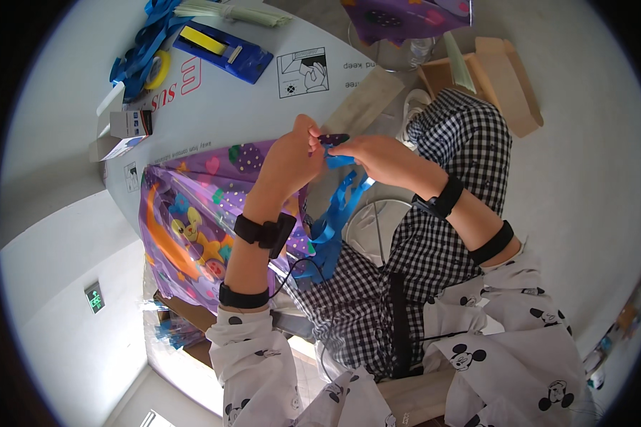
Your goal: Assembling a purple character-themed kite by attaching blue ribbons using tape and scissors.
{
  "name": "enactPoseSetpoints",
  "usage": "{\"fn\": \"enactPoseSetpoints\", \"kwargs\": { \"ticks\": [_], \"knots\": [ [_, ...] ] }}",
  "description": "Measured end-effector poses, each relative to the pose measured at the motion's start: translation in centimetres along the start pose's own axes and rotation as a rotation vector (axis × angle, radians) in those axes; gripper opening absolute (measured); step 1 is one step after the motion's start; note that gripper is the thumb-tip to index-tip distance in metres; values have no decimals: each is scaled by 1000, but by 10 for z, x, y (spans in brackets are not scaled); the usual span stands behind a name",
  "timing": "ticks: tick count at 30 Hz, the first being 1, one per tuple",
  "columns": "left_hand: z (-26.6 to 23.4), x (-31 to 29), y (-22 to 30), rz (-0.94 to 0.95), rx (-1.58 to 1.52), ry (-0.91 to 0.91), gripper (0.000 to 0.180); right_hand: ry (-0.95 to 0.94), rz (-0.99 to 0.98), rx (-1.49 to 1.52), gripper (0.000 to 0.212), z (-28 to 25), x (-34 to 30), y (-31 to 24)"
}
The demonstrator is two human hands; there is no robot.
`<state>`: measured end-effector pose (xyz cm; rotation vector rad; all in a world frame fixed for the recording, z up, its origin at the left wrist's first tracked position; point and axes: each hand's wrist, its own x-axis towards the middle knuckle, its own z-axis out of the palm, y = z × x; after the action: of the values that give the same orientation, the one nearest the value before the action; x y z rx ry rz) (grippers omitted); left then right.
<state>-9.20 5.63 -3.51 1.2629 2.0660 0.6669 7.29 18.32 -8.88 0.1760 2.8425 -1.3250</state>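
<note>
the ribbon (340, 208) is bright blue, and the small piece (335, 139) nearly black. the plastic sheet (192, 235) is purple, printed with an orange crescent, a pink heart, white-dotted shapes and a yellow animal. the trousers (470, 142) are black-and-white checked (a small, tight check); the top (506, 370) is white with black cartoon figures. the tape dispenser (250, 65) is deep blue, its roll (203, 39) yellow. the tabletop (242, 114) is pale grey with red and black print.
</note>
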Motion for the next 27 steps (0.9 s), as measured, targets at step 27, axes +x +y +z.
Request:
{"fn": "enactPoseSetpoints", "kwargs": {
  "ticks": [27],
  "knots": [
    [-8,32,4,6,406,-310,27,-91,110,-21,48,-10,2,-12]
  ]
}}
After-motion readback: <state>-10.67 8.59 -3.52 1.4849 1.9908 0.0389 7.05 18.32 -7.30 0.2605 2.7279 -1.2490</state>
